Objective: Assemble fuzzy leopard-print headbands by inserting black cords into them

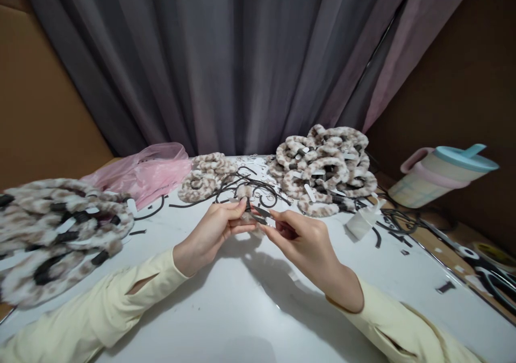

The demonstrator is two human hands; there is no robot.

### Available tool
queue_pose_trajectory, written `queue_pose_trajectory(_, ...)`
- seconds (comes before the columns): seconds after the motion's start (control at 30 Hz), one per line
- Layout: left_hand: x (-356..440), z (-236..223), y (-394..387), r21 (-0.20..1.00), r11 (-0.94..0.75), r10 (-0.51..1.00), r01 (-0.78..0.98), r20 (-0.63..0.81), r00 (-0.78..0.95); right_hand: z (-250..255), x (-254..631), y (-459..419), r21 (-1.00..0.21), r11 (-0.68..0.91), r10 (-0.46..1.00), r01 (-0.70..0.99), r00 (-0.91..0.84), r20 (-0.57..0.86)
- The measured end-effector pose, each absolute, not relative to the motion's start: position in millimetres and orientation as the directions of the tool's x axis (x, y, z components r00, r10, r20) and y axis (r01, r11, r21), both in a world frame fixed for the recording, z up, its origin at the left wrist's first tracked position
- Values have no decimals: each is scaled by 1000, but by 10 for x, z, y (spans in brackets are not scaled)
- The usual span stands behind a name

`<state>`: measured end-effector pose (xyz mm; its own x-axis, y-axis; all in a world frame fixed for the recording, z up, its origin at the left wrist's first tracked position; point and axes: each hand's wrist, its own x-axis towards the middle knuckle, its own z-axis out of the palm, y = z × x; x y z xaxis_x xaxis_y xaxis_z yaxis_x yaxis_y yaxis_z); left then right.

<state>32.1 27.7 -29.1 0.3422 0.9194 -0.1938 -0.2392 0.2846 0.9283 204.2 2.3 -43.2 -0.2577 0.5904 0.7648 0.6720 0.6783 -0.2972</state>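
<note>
My left hand [213, 226] is closed around a small spotted plush ring [244, 192], thumb on top, near the middle of the table. A dark band [248, 206] shows on the ring beside the thumb. Small snips [263, 215] with two dark blades are pinched between the thumb and fingers of my right hand [308, 242]. The blades stand slightly apart and point left at the dark band. Whether they touch it, I cannot tell. My fingers hide much of the ring.
Spotted plush rings with dark wraps and white tags pile up at right [322, 164] and left [68, 228]. Black cords [258, 183] lie behind my hands. A pink plastic bag [141, 169], a lidded cup [435, 177] and large scissors [467, 253] edge the white table [193, 309].
</note>
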Motion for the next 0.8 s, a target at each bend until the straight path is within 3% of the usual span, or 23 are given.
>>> queue_pose_trajectory(0.53,412,-469,276,939,234,945,-253,-158,286,-577,2001,131,-325,654,633,683,-259,729)
queue_pose_trajectory(0.7,363,-384,377,992,118,951,38,-124,283,-447,2207,133,-344,557,793,756,-360,491)
queue_pose_trajectory(0.8,285,-316,342,907,-166,966,386,71,248,-461,2481,92,-215,453,881,865,-398,256)
